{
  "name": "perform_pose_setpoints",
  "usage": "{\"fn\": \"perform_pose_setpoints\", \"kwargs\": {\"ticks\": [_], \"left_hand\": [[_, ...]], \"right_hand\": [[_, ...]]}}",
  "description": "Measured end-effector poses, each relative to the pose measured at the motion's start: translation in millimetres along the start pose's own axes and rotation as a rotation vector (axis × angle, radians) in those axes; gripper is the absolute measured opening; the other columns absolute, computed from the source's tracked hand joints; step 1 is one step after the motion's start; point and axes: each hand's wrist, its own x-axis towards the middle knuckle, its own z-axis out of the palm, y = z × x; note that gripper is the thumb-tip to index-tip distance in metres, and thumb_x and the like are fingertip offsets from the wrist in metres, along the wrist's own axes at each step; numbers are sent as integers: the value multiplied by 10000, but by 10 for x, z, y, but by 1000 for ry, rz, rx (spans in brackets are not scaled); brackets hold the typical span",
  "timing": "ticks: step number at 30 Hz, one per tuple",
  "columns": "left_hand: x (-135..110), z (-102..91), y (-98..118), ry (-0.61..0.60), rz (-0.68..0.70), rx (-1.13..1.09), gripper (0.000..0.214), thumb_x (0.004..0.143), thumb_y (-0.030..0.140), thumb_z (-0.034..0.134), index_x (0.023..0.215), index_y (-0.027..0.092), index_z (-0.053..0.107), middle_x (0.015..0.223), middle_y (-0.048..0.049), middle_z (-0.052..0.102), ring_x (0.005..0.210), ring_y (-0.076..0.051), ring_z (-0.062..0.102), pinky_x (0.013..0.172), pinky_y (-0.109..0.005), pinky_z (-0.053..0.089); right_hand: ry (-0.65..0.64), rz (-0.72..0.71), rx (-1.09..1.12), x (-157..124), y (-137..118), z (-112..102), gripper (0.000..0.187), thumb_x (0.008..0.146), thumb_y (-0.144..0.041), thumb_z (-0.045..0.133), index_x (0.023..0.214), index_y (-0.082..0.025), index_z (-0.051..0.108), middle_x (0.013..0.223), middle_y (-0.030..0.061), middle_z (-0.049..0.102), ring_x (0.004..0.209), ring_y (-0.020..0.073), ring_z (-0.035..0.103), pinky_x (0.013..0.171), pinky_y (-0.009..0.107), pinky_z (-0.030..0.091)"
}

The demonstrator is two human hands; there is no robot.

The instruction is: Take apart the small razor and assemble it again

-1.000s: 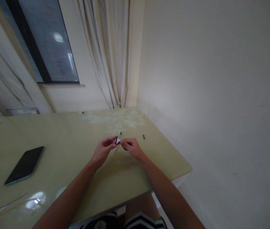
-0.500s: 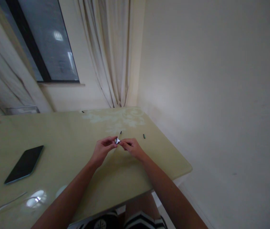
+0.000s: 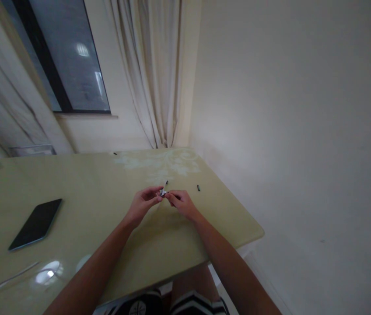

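Observation:
Between my two hands, just above the table (image 3: 123, 262), is a small shiny silver-and-dark piece (image 3: 163, 192), too small for me to tell its kind. My left hand (image 3: 144, 203) pinches it between thumb and fingers from the left. From the right, the closed fingertips of my right hand (image 3: 182, 203) grip its other side. Just beyond the fingers a small dark-tipped bit (image 3: 167, 182) shows; whether it joins the piece or lies on the table I cannot tell. A small dark, short bar (image 3: 198, 188) lies to the right of my right hand.
A black tablet (image 3: 36, 225) lies on the left of the table, with a pale cable (image 3: 11, 278) nearer to me. Another tiny dark piece (image 3: 115, 153) is by the far edge. A wall (image 3: 287, 131) borders the right side; curtains (image 3: 159, 78) hang behind.
The piece in my fingers has turned slightly and shows less bright glare. Both hands keep their pinch at nearly the same spot; the view has shifted a little.

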Motion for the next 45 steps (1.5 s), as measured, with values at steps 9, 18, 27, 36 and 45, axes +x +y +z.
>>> {"fn": "perform_pose_setpoints", "kwargs": {"ticks": [9, 18, 27, 36, 45], "left_hand": [[39, -38, -47, 26, 34, 5, 466, 662, 426, 921, 1060, 217, 799, 942, -51, 764, 844, -182, 673, 803, -294, 522], [45, -89, -124, 17, 1, 57, 514, 650, 442, 924, 1085, 204, 787, 880, -39, 741, 749, -163, 620, 708, -270, 468], [79, -95, -145, 68, 7, -8, 547, 694, 524, 873, 1116, 197, 753, 914, -27, 686, 676, -108, 524, 641, -233, 430], [31, -63, -249, 112, 75, 753, 417, 770, 622, 734, 790, 208, 684, 657, -24, 621, 587, -190, 515, 605, -303, 342], [25, 12, -353, -63, 108, 1342, 299, 946, 348, 508, 682, 211, 540, 720, -45, 611, 675, -198, 545, 655, -307, 310]], "right_hand": [[21, 47, 52, 23, 34, 1, 568, 868, -691, 657, 953, -143, 779, 650, -8, 561, 597, 124, 470, 567, 238, 347], [13, -30, -92, 2, 40, -26, 468, 960, -574, 602, 1056, -160, 798, 700, 3, 617, 647, 140, 504, 620, 247, 377], [57, -8, -85, 35, 97, 28, 360, 929, -497, 661, 1039, -162, 737, 721, -7, 627, 651, 132, 523, 623, 241, 375], [663, 180, -414, 52, 418, -746, 281, 934, -362, 596, 890, -139, 762, 855, 107, 717, 772, 199, 619, 721, 294, 437], [606, 650, -906, -132, 554, -1093, 259, 958, -270, 615, 965, -161, 850, 938, 165, 783, 841, 246, 705, 714, 291, 426]]}}
